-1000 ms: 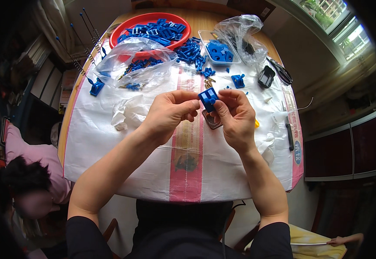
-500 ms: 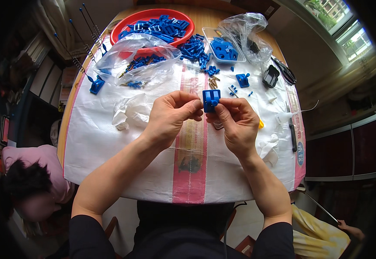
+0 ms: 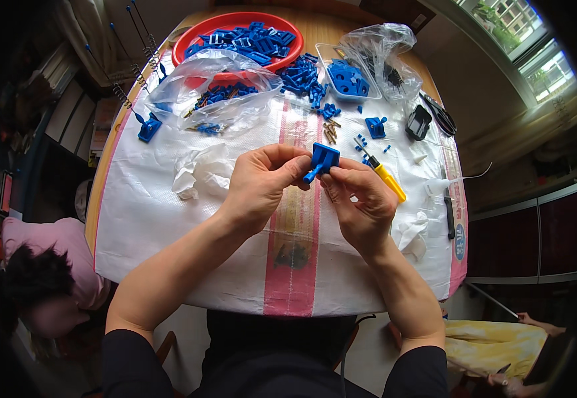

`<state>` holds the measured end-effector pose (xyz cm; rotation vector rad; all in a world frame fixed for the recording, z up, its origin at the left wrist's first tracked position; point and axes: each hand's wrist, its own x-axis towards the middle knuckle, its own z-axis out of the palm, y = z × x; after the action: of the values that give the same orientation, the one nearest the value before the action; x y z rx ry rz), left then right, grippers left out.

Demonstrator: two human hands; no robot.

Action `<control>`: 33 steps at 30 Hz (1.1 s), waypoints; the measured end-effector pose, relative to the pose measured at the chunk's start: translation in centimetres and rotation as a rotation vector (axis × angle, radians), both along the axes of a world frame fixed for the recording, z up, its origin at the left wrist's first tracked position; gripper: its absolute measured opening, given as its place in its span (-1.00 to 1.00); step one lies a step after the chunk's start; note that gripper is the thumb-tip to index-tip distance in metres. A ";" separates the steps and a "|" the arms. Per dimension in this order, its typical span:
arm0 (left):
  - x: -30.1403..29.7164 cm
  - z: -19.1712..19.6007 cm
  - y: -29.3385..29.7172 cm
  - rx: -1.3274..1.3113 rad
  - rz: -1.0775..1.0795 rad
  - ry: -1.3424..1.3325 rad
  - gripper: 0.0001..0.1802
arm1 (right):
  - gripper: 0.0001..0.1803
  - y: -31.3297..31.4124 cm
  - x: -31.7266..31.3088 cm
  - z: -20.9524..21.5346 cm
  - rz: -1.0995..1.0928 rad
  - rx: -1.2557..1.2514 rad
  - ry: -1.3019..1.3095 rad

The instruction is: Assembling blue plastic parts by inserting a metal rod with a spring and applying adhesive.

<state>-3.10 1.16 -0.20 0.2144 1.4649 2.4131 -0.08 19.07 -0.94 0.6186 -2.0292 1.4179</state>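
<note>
Both of my hands meet over the middle of the white woven sheet (image 3: 169, 219) that covers the table. My left hand (image 3: 262, 182) and my right hand (image 3: 361, 199) pinch a small blue plastic part (image 3: 321, 160) between thumbs and fingertips; a short peg sticks out of the part toward my left fingers. Just right of my right hand lies a yellow-handled screwdriver (image 3: 384, 174). A crumpled white tissue (image 3: 199, 171) sits to the left of my left hand.
A red bowl (image 3: 199, 36) of blue parts stands at the back, with clear plastic bags (image 3: 215, 86) of parts, loose blue pieces (image 3: 302, 76) and brass screws (image 3: 330, 131) in front. A black part (image 3: 418, 122) lies at the right. Another person crouches at lower left (image 3: 36, 285).
My hands and the blue part have stayed over the sheet's middle; the part has been turned between my fingers. The person at lower left has shifted.
</note>
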 end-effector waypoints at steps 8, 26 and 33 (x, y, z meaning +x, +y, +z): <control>0.2 -0.3 0.0 -0.010 -0.011 0.061 -0.79 | -0.80 0.0 0.1 -0.5 0.055 -0.108 -0.046; 0.1 -0.3 -0.5 -0.105 0.004 0.275 -0.84 | -0.87 0.0 0.2 0.4 0.363 -0.591 -0.480; 0.0 0.1 -0.5 -0.068 -0.047 0.218 -0.84 | -0.86 -0.3 0.3 0.6 0.311 -0.546 -0.456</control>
<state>-3.13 0.63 -0.09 0.5051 1.6113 2.3580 0.24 18.73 -0.32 0.4023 -1.7699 2.3629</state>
